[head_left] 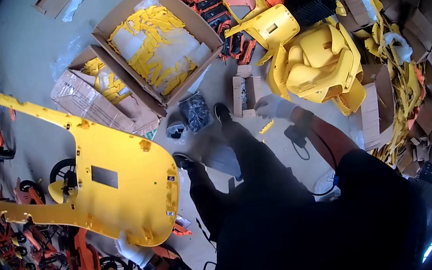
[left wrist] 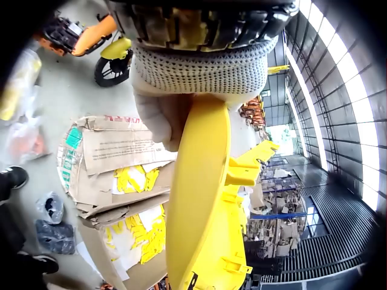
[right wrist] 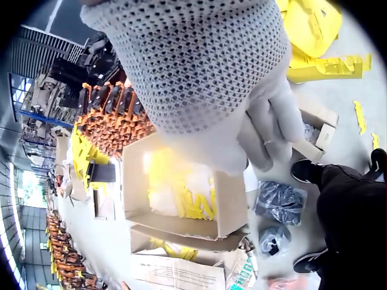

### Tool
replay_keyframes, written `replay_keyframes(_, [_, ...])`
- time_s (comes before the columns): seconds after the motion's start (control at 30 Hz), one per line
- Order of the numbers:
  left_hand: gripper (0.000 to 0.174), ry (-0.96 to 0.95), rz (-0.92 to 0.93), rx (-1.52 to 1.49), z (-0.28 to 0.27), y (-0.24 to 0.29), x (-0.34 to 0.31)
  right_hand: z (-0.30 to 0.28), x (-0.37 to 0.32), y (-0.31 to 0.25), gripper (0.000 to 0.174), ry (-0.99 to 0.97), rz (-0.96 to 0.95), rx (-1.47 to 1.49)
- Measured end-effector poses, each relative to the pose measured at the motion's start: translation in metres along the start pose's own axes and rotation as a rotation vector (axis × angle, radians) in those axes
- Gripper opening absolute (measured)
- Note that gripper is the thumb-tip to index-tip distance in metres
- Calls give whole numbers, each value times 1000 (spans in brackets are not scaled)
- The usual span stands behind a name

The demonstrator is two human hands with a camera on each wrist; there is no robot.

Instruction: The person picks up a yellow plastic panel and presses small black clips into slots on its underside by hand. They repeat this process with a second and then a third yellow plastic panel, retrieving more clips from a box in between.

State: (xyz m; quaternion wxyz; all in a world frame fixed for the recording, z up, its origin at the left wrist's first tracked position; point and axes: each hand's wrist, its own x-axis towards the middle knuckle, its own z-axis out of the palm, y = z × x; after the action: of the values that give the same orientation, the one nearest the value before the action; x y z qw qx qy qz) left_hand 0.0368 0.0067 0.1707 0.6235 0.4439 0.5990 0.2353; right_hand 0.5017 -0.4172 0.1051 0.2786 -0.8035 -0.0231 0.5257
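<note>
A large yellow plastic panel (head_left: pixel 125 147), with two long arms and a rectangular cutout, is held up on the left side of the head view. My white-gloved left hand (head_left: pixel 133 248) grips its rounded lower edge. From the left wrist, the panel (left wrist: pixel 202 187) shows edge-on, with clips along its inner side and part of my fingers hidden behind it. My gloved right hand (head_left: pixel 276 107) hovers near a small open carton (head_left: pixel 246 91) with loosely bent fingers and nothing in them. In the right wrist view, that hand (right wrist: pixel 211 90) overlaps a large carton.
A large open carton (head_left: pixel 212 62) of yellow strips stands ahead, beside a smaller carton (head_left: pixel 83 100). Nested yellow panels (head_left: pixel 321 61) are stacked at right. Black plastic-wrapped parts (head_left: pixel 195 112) lie near my feet. Orange bikes (head_left: pixel 83 267) line the left. Torn cardboard (head_left: pixel 426 74) piles up far right.
</note>
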Motion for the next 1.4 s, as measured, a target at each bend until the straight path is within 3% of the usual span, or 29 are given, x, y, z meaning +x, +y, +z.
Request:
replay_keyframes(0.07, [50, -148, -13, -177, 35, -7, 20, 0, 81, 69, 28, -26, -53, -322])
replay_keyframes(0.13, [55, -310, 71, -206, 108, -48, 38, 1, 173, 144, 31, 130, -113, -770])
replay_keyframes(0.2, [52, -20, -166, -157, 45, -124, 108, 23, 226, 195, 33, 96, 78, -654])
replay_keyframes(0.23, [51, 73, -165, -206, 58, -145, 126, 56, 232, 228, 33, 17, 118, -627])
replay_keyframes(0.27, [50, 166, -159, -255, 72, -166, 144, 51, 265, 249, 34, -2, 111, -650])
replay_keyframes(0.3, [50, 258, -148, -301, 91, -185, 161, 40, 300, 255, 36, 20, 74, -694])
replay_keyframes(0.37, [49, 277, -96, -249, 126, -210, 190, 40, 331, 271, 44, 4, 182, -808])
replay_keyframes(0.43, [48, 298, -41, -186, 146, -237, 217, 39, 353, 287, 43, 28, 135, -851])
replay_keyframes(0.5, [47, 237, -23, -220, 145, -257, 243, 38, 371, 299, 45, 75, 83, -822])
replay_keyframes(0.63, [46, 217, 77, -251, 150, -290, 270, 40, 402, 309, 43, 42, 157, -815])
replay_keyframes(0.7, [47, 204, 5, -301, 153, -293, 272, 42, 409, 325, 49, 64, 112, -787])
replay_keyframes(0.77, [48, 233, 71, -233, 141, -295, 271, 46, 430, 355, 51, 48, 140, -858])
replay_keyframes(0.83, [48, 181, 29, -364, 132, -292, 267, 56, 416, 365, 39, 255, 82, -783])
replay_keyframes(0.87, [45, 175, 74, -348, 123, -299, 267, 46, 439, 392, 31, 21, 76, -977])
replay_keyframes(0.9, [43, 170, 119, -333, 116, -305, 267, 52, 444, 397, 25, 59, 159, -946])
replay_keyframes(0.93, [42, 165, 165, -318, 108, -311, 267, 55, 444, 393, 30, 38, 177, -959])
replay_keyframes(0.97, [43, 158, 167, -341, 111, -313, 264, 51, 459, 429, 42, 93, 11, -879])
replay_keyframes(1.0, [45, 162, 161, -351, 113, -314, 264, 51, 464, 429, 54, 67, -28, -941])
replay_keyframes(1.03, [48, 166, 145, -355, 116, -314, 264, 56, 457, 414, 56, 133, 20, -801])
replay_keyframes(1.1, [50, 144, 125, -379, 125, -308, 243, 66, 443, 396, 62, 147, -27, -797])
replay_keyframes(1.17, [50, 51, 160, -433, 145, -303, 218, 69, 521, 513, 69, 146, -117, -768])
replay_keyframes(1.2, [55, 111, 144, -294, 144, -299, 202, 76, 471, 428, 74, 70, -2, -644])
replay_keyframes(1.23, [59, 179, 124, -157, 148, -297, 184, 89, 490, 447, 67, 133, 25, -626])
replay_keyframes(1.3, [55, 159, 158, -141, 173, -290, 145, 126, 581, 567, 55, 281, 168, -444])
replay_keyframes(1.37, [50, 17, 99, -247, 157, -300, 128, 142, 611, 600, 51, 362, 280, -262])
replay_keyframes(1.4, [50, 16, 110, -230, 172, -297, 109, 130, 573, 552, 46, 310, 192, -378])
